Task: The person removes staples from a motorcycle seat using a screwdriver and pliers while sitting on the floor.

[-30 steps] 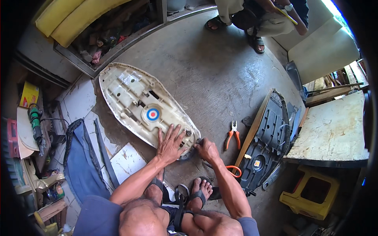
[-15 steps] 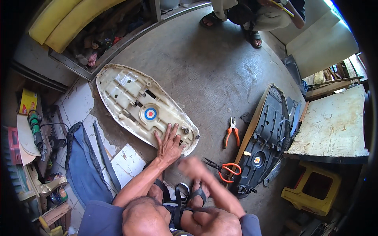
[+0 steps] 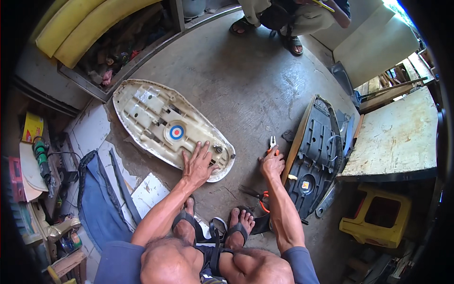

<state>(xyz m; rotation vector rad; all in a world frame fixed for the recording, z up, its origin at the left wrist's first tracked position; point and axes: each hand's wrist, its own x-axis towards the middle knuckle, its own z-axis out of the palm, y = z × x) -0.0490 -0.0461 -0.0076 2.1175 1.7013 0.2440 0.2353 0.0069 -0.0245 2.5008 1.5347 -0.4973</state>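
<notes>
A cream plastic seat base point(image 3: 149, 111), with a red, white and blue round target mark, lies underside up on the floor at the centre left. My left hand point(image 3: 196, 165) lies spread on its near end. To the right, my right hand point(image 3: 272, 163) grips orange-handled pliers point(image 3: 273, 142) with the jaws pointing away from me. Orange-handled scissors point(image 3: 248, 191) lie below, partly behind my right forearm. A black seat base point(image 3: 314, 156) with a tan edge lies just right of my right hand.
Blue fabric point(image 3: 99, 199) and a green power tool point(image 3: 42, 158) are on the left, yellow foam pieces point(image 3: 80, 33) at upper left. A pale board point(image 3: 390, 132) and yellow plastic body point(image 3: 378, 215) are at right. Another person point(image 3: 295, 19) crouches at the top.
My right hand has moved from the cream base's near end rightward and up onto the pliers, closing on them. My left hand stays spread on the base.
</notes>
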